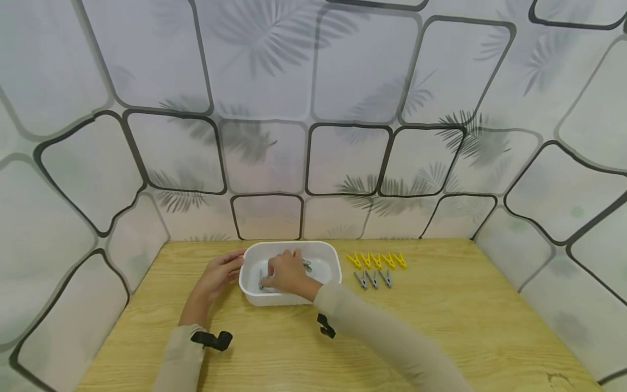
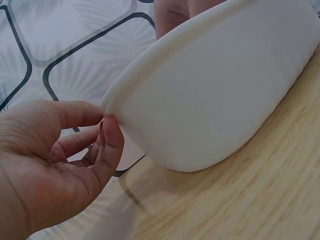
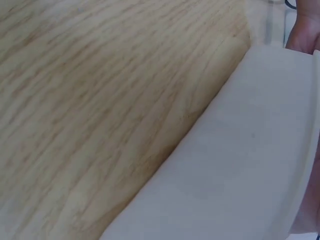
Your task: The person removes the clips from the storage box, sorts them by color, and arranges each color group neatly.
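A white plastic tub (image 1: pixel 254 300) stands on the table. My left hand (image 1: pixel 220 275) is at its left end, with thumb and a finger pinching the rim in the left wrist view. My right hand (image 1: pixel 289 272) reaches down inside the tub, fingers bent, close to a grey clothespin (image 1: pixel 261 280). Whether the fingers grip that clothespin is hidden. More clothespins (image 1: pixel 307 265) lie in the tub, partly behind the right hand. The right wrist view shows mainly the tub's outer wall (image 3: pixel 225 160), which hides most of the hand.
Right of the tub, several yellow clothespins (image 1: pixel 376 261) lie in a row on the wooden table (image 1: pixel 441 316). Below them is a row of three grey clothespins (image 1: pixel 373 280). A patterned cloth wall (image 1: pixel 343 158) encloses the back and sides.
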Motion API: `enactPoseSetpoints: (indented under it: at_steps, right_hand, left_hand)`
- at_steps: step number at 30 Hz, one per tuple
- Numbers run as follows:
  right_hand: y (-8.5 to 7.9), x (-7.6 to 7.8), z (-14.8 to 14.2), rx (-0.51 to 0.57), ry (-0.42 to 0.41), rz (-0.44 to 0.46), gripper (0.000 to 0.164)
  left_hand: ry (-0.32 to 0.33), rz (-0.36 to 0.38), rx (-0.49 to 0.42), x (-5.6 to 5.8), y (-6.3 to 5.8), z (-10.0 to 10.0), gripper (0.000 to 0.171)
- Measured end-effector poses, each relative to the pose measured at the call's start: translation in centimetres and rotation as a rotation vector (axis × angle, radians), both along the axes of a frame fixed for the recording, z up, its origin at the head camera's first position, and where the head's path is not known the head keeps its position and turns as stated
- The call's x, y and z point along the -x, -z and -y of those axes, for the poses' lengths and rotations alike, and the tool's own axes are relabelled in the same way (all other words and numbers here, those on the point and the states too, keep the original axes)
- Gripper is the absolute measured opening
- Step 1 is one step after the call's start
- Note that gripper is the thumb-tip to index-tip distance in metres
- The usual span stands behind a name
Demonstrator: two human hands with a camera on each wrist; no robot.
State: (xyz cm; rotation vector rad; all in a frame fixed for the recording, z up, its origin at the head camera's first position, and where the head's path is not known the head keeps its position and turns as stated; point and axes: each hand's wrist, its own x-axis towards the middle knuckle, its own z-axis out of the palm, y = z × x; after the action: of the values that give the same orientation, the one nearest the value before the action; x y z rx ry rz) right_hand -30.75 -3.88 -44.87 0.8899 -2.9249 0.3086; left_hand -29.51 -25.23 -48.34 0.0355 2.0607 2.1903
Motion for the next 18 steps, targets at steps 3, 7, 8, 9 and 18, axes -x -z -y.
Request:
enactPoseSetpoints:
  at_steps: [3,7,8,9,18]
  right_hand:
    - [0.4,-0.1,0.5,-0.018,0.021,0.015,0.037]
    - [0.9,0.1,1.1,-0.058,0.058,-0.016,0.045]
    - [1.0,0.1,1.3,-0.069,0.067,-0.023,0.047]
    - [1.1,0.1,1.4,-0.079,0.077,-0.025,0.049]
    - [1.4,0.5,1.4,-0.066,0.092,0.011,0.034]
  left_hand:
    - [-0.001,0.001,-0.008,0.0,0.0,0.1,0.054]
    - [0.008,0.000,-0.012,0.0,-0.2,0.0,0.055]
    - [0.007,0.001,-0.012,0.0,-0.2,0.0,0.055]
    - [0.005,0.002,-0.013,0.0,-0.2,0.0,0.055]
    - [-0.007,0.006,0.002,0.0,-0.1,0.0,0.056]
